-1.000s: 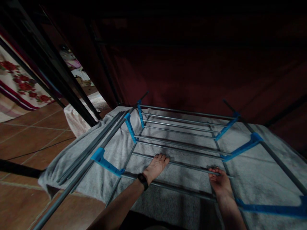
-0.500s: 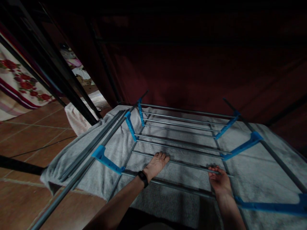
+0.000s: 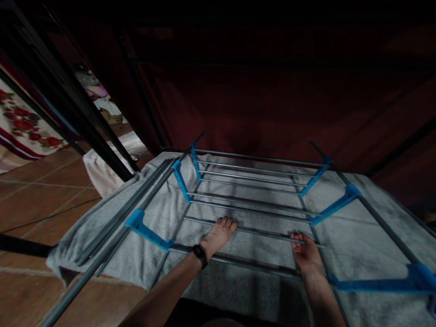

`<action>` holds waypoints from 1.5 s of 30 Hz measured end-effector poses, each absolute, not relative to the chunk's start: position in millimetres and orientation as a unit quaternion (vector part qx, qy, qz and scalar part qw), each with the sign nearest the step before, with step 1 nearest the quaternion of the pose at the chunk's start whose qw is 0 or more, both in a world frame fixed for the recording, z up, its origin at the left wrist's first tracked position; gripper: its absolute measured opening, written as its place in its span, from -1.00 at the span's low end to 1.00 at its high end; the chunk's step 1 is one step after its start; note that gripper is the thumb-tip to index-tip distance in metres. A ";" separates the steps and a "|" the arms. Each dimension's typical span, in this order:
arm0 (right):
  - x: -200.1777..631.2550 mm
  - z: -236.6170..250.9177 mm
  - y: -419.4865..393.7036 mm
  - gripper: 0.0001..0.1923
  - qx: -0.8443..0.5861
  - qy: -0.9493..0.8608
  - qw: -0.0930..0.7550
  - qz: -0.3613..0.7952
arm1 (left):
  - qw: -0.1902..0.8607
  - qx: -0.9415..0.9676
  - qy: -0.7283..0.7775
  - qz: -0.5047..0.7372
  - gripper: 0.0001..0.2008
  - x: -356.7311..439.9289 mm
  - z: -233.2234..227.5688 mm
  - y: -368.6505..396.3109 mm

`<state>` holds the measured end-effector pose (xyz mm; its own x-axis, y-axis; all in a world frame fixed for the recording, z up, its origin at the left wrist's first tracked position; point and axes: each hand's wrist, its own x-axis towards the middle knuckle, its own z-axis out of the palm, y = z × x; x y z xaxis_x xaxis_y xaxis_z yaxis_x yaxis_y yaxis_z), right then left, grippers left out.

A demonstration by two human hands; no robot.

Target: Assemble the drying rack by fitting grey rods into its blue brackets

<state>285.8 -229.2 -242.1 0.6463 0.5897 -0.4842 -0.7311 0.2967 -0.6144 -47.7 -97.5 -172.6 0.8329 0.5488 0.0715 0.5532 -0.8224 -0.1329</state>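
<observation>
A folded drying rack [image 3: 254, 186] of grey metal rods and blue plastic brackets lies over a grey towel [image 3: 361, 240] spread beneath it. My left hand [image 3: 218, 235], with a black band on the wrist, reaches between the near rods and rests on the towel, fingertips at one rod. My right hand [image 3: 304, 253] is palm up under the same rod with its fingers curled around it. Both forearms pass over the nearest rod [image 3: 245, 263].
A dark red fabric wall [image 3: 272, 104] rises right behind the rack. Black poles [image 3: 85, 127] slant across the left. Brown floor tiles [image 3: 37, 204] lie to the left, with a striped cloth [image 3: 102, 175] and a flowered fabric [image 3: 20, 127] beyond.
The view has shifted slightly, so the rack and both hands sit a little further left and higher in the picture. Both hands keep their places on the rods.
</observation>
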 end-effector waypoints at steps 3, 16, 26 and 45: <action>283.4 -237.1 -229.3 -0.80 -0.432 0.118 0.794 0.412 | 0.074 -0.955 -0.287 -0.011 -0.66 -48.5 -170.7 -98.0; 282.4 -234.0 -228.7 -0.79 -0.438 0.126 0.789 0.412 | 0.073 -0.956 -0.284 -0.007 -0.68 -48.0 -170.7 -98.5; 282.2 -235.2 -228.4 -0.78 -0.426 0.144 0.792 0.413 | -0.004 -0.943 -0.328 -0.048 -0.56 -52.3 -178.2 -94.8; 275.6 -229.4 -223.6 -0.87 -0.402 0.167 0.799 0.415 | -0.008 -0.896 -0.443 -0.016 -0.51 -78.6 -162.3 -89.8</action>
<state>275.6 -223.6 -229.4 0.5997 0.5293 -0.6002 -0.7974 0.3321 -0.5038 -78.6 -89.8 -162.3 0.6063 0.7949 0.0209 0.7944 -0.6067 0.0287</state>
